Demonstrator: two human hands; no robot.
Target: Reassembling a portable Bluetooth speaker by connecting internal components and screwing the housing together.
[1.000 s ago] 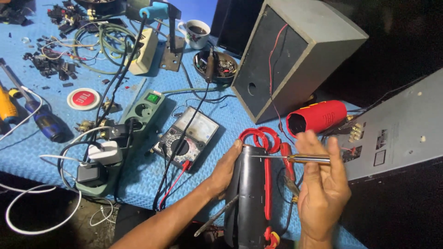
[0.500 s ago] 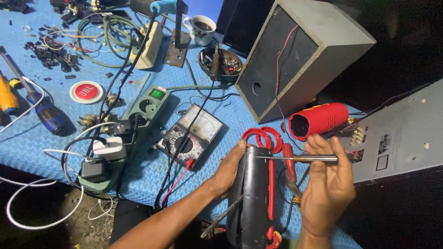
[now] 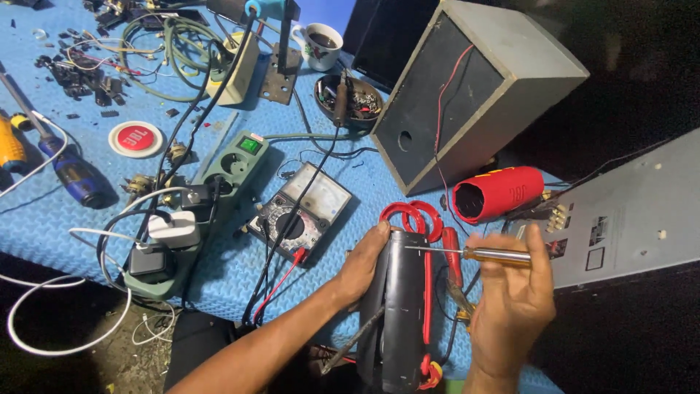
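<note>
My left hand (image 3: 363,264) grips the left side of a dark, elongated speaker body (image 3: 397,306) that lies at the table's front edge, with red wires (image 3: 413,216) looped at its top end. My right hand (image 3: 510,303) holds a small screwdriver (image 3: 481,254) with an amber handle. Its thin shaft points left and its tip rests on the upper part of the dark body. A red cylindrical speaker shell (image 3: 497,192) lies just behind my right hand.
An analog multimeter (image 3: 299,211) with its probe leads lies left of my hands, beside a green power strip (image 3: 211,197) with plugged adapters. A grey speaker box (image 3: 474,87) stands behind. A blue-handled screwdriver (image 3: 69,171), a red round cap (image 3: 135,138), cables, a cup (image 3: 319,45) and a grey panel (image 3: 627,219) surround them.
Both hands keep their grip. The view has shifted slightly, and the screwdriver tip stays against the dark body.
</note>
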